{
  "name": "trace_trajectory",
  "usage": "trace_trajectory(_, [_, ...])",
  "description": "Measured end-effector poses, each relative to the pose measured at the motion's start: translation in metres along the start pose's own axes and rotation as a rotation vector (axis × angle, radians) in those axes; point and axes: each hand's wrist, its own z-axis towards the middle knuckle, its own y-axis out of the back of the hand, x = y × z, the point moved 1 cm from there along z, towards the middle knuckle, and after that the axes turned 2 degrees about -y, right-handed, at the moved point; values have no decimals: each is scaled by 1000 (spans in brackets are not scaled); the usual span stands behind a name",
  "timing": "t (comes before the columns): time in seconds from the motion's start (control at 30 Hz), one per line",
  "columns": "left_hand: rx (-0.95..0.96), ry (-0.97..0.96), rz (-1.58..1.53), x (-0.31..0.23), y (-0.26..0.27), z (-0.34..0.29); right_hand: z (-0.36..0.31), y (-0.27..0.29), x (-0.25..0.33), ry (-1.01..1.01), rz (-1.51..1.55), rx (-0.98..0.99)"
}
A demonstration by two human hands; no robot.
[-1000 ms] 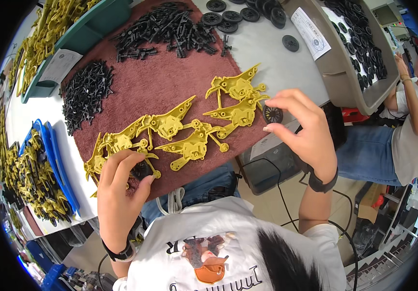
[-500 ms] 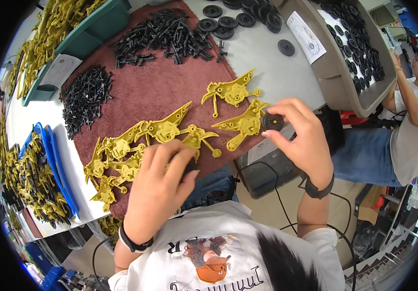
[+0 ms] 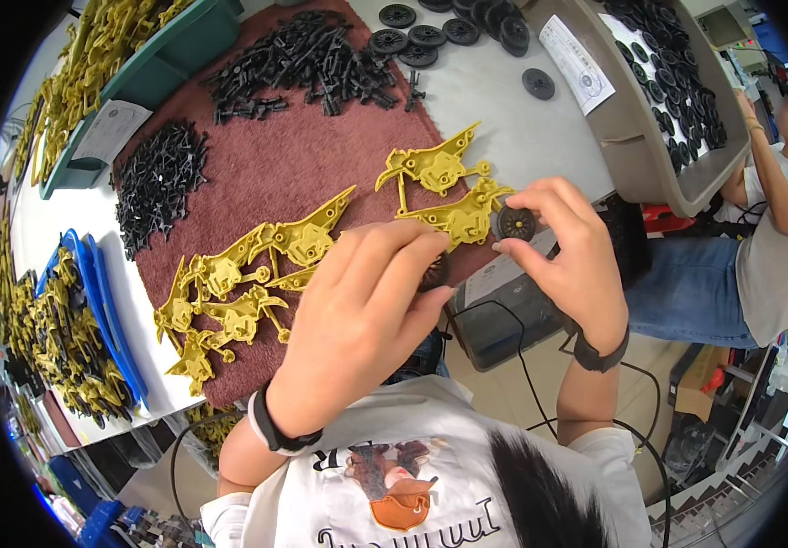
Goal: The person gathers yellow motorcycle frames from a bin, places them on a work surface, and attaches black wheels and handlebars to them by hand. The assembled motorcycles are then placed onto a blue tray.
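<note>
My right hand [image 3: 578,265] pinches a small black spoked wheel [image 3: 515,225] between thumb and fingers, at the right end of a yellow plastic motorcycle-like body part [image 3: 467,216]. My left hand [image 3: 350,315] holds a second black wheel [image 3: 434,272] beside the lower left end of that part, partly hidden behind the fingers. Just above lies another yellow part [image 3: 439,171]. Several more yellow parts [image 3: 308,239] lie left of my left hand, which covers some of them. They rest on a dark red towel [image 3: 275,169].
Black small parts lie heaped [image 3: 302,73] at the towel's far side, with finer black pieces [image 3: 161,183] farther left. Loose wheels [image 3: 537,84] lie near a grey-brown bin [image 3: 627,164]. A green bin [image 3: 152,68] and blue tray [image 3: 106,301] stand left. Another person [image 3: 777,219] is at right.
My left hand has moved right and slightly up with its wheel, from among the left yellow parts to the part by my right hand. The right hand stays almost in place.
</note>
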Motion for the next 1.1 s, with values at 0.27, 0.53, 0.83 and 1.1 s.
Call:
trace_trajectory(0.27, [100, 60, 69, 8, -20, 3, 3, 2, -2, 5, 12, -1])
trace_trajectory(0.53, [141, 45, 170, -5, -8, 9, 12, 20, -6, 59, 40, -16])
trace_trajectory(0.83, [320, -123, 77, 39, 31, 116, 59, 15, -56, 204, -308, -171])
trace_trajectory(1.1, [317, 40, 487, 103, -11, 169, 40, 19, -40, 110, -180, -89])
